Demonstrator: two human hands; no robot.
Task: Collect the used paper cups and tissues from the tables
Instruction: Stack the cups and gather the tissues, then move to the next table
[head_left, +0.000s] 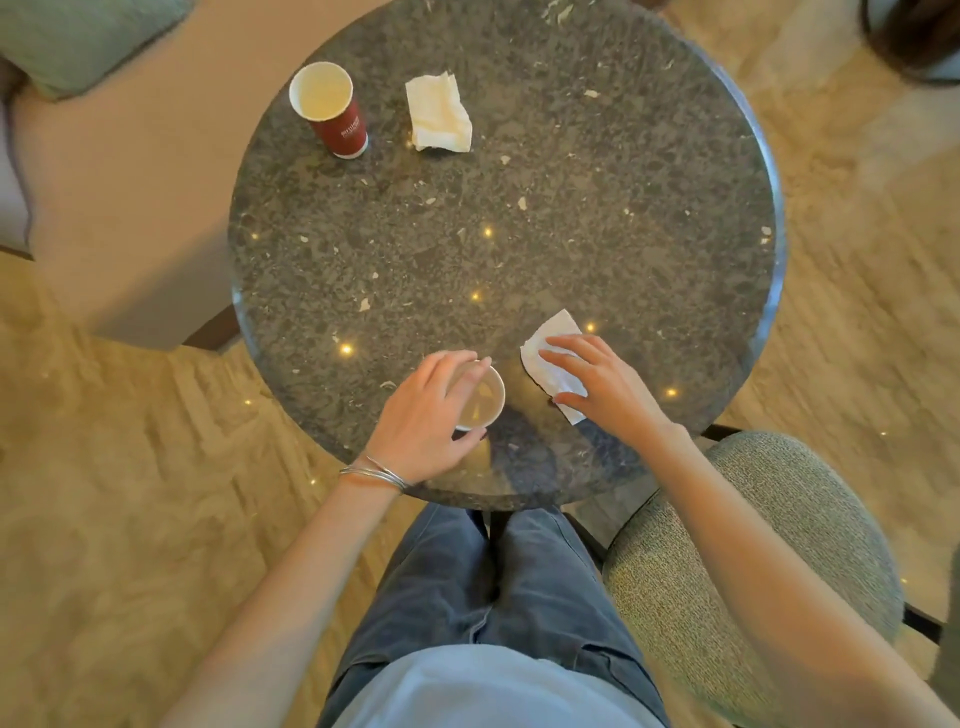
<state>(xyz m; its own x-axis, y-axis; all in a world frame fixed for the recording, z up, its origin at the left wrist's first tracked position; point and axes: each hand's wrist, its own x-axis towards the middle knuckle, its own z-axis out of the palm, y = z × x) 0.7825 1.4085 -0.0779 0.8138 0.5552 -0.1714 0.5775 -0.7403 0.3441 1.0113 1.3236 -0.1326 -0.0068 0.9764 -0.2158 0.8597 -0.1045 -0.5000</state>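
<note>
At the lower middle of the frame, the left hand (426, 410) curls its fingers (457, 364) round the rim of a small paper cup (483, 400) standing by the near edge of the round stone bench (519, 208). Just right of it, the right hand (602, 384) rests with spread fingers on a crumpled tissue (558, 327). In the upper left, a red paper cup (332, 111) stands upright with a folded tissue (439, 114) lying beside it.

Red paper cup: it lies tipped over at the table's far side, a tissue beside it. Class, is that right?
No. In the head view the red paper cup stands upright at the far side of the table, a tissue beside it.
</note>
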